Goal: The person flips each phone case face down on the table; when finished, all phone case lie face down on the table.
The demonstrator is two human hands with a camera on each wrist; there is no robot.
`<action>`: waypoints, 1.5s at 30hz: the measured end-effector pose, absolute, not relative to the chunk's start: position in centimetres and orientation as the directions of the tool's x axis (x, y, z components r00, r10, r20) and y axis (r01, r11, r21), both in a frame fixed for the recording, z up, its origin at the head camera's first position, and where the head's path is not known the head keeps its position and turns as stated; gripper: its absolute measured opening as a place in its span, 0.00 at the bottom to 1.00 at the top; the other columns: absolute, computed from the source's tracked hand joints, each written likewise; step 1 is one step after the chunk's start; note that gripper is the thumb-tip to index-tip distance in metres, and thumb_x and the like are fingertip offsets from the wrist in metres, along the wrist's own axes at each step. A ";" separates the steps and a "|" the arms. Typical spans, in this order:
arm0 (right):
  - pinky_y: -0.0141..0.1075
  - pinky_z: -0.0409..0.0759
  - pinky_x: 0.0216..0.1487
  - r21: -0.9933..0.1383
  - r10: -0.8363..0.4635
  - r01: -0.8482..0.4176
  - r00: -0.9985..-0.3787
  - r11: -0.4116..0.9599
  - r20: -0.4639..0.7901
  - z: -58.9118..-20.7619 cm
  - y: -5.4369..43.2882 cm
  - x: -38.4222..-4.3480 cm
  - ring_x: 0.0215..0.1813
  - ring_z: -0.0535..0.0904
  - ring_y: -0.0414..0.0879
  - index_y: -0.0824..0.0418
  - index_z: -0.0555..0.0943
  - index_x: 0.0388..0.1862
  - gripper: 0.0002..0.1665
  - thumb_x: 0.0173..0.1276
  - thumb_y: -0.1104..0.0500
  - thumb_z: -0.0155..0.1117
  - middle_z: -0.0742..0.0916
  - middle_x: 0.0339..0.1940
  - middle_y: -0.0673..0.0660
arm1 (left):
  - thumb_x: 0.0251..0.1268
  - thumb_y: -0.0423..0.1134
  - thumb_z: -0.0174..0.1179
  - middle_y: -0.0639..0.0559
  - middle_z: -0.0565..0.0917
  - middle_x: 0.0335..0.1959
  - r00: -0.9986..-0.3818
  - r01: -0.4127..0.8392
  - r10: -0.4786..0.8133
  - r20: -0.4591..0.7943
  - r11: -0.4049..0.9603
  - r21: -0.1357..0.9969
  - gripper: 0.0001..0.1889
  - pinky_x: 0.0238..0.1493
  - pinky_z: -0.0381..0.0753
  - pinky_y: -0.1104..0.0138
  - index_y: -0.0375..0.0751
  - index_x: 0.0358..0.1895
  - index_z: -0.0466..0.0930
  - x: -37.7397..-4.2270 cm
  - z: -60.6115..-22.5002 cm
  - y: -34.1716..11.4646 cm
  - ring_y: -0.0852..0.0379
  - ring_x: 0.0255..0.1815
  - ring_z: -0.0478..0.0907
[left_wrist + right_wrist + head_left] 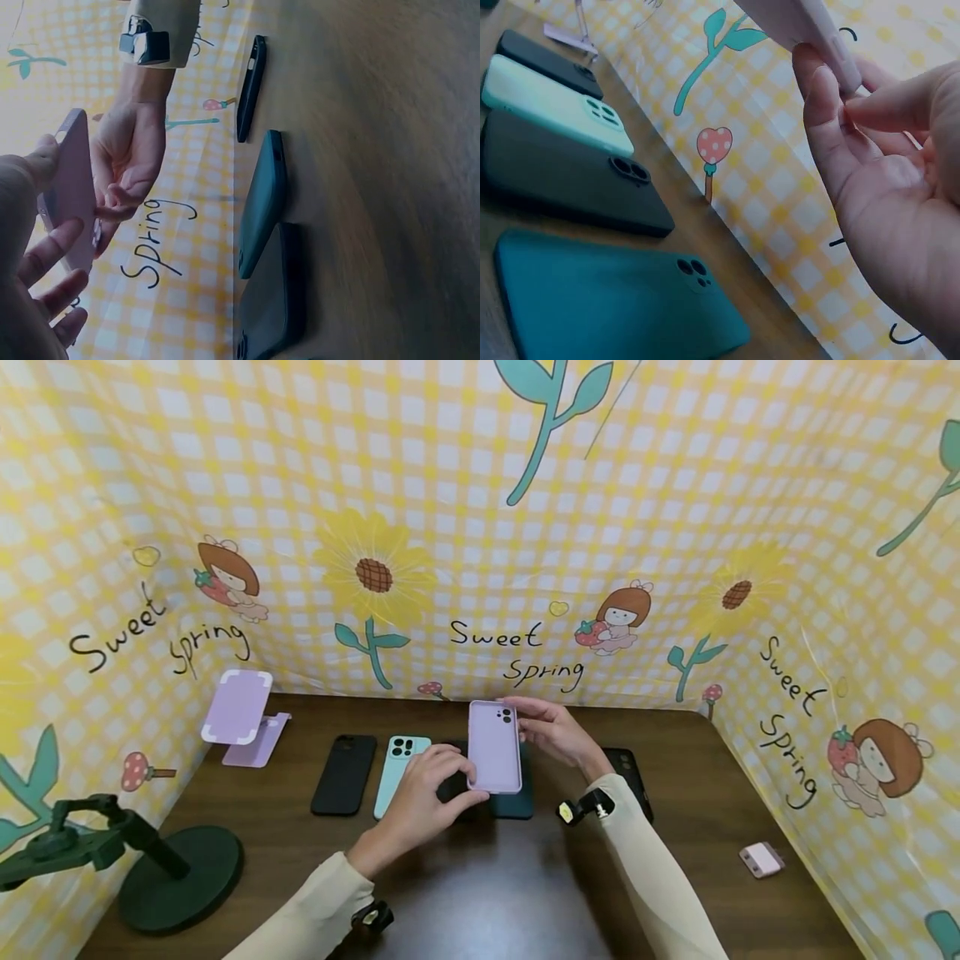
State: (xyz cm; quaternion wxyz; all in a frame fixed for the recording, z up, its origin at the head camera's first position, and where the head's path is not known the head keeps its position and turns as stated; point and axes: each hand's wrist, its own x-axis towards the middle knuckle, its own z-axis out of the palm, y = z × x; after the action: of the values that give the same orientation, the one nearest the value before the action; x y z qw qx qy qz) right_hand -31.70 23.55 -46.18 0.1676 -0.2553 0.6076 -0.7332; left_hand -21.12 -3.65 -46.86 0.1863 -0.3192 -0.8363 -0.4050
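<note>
A lilac phone case (494, 756) with camera cut-outs at its top right is held up above the table between both hands. My left hand (423, 793) grips its lower left corner, thumb along the bottom edge. My right hand (558, 733) pinches its upper right edge; in the right wrist view those fingertips are at the end of the lilac case (799, 19). Behind and below it lies a teal case (615, 300), partly covered in the head view. Beside that, a black case (562, 176) is mostly hidden by my left hand in the head view.
To the left lie a mint case (390, 781) and another black case (343, 777). One more black case (626, 768) sits partly behind the right forearm. A lilac folding stand (236, 710), a dark green round base (180, 877) and a small pale block (761, 860) stand farther out.
</note>
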 end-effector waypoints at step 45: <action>0.37 0.87 0.48 -0.984 -0.471 -0.075 -0.882 0.160 -0.009 -47.3 23.6 -30.6 0.46 0.87 0.44 0.63 0.78 0.69 0.25 0.75 0.62 0.64 0.89 0.53 0.54 | 0.54 0.59 0.76 0.47 0.79 0.68 -0.770 0.637 0.435 0.466 0.563 0.527 0.53 0.63 0.75 0.48 0.40 0.80 0.62 -20.5 -46.7 -2.3 0.49 0.66 0.78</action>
State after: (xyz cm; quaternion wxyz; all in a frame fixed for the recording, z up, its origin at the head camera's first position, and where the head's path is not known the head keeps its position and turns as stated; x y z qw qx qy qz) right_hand -30.64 23.60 -47.28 0.1592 -0.1835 0.7447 -0.6216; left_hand -20.48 -2.28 -46.66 0.1430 -0.3071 -0.8722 -0.3527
